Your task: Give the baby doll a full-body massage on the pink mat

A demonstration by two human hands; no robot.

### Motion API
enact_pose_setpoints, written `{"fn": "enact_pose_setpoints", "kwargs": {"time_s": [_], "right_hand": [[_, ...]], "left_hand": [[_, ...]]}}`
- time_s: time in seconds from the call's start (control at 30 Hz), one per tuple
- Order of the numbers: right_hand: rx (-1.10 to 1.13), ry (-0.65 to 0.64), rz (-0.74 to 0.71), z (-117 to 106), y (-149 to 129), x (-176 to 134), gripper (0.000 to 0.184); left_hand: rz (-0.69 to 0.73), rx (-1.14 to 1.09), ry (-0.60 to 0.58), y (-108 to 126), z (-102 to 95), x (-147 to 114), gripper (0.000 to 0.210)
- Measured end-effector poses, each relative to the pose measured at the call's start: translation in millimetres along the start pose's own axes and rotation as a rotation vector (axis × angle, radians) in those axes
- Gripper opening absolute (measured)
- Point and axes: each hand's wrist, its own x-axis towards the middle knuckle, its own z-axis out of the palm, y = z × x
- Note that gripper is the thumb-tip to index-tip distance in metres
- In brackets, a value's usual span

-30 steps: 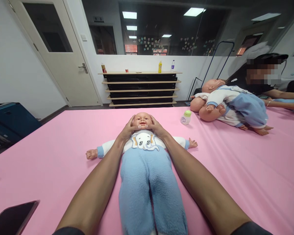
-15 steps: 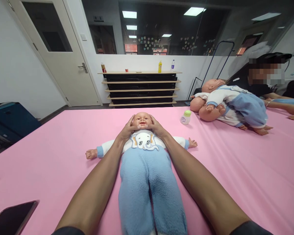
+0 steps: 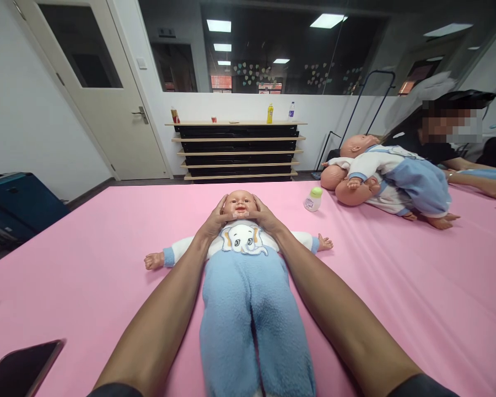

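A baby doll (image 3: 243,292) lies face up on the pink sheet (image 3: 119,242), dressed in a blue and white fleece outfit with an elephant on the chest. Its arms stretch out to both sides and its legs point towards me. My left hand (image 3: 213,223) cups the left side of its head, and my right hand (image 3: 268,219) cups the right side. Both thumbs rest on the chin below the mouth, their tips close together. The other fingers lie along the cheeks and are partly hidden behind the head.
A small bottle with a green cap (image 3: 313,199) stands to the right beyond the doll. Further right, more dolls (image 3: 397,173) lie piled together near another person (image 3: 413,132). A phone (image 3: 22,369) rests at the lower left. Low shelves (image 3: 240,144) stand against the wall.
My hands and the doll between them stay in place. At the far right, the other person's hand has shifted slightly.
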Motion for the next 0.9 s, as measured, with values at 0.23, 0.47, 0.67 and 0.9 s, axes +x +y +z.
{"fn": "enact_pose_setpoints", "kwargs": {"time_s": [0.23,0.47,0.67,0.9], "right_hand": [[-0.083,-0.019,0.008,1.1,-6.9,0.0,0.085],[0.000,-0.002,0.015,0.3,-2.3,-1.7,0.088],[-0.074,-0.006,0.000,1.3,-4.5,0.0,0.084],[-0.049,-0.039,0.004,3.9,-9.2,-3.3,0.082]], "left_hand": [[0.030,0.044,0.029,-2.1,0.3,1.0,0.116],[-0.014,-0.006,0.014,0.3,-0.9,-0.8,0.114],[0.017,0.035,0.038,0.3,1.3,0.6,0.120],[0.026,0.037,-0.002,-0.1,2.3,-1.5,0.112]]}}
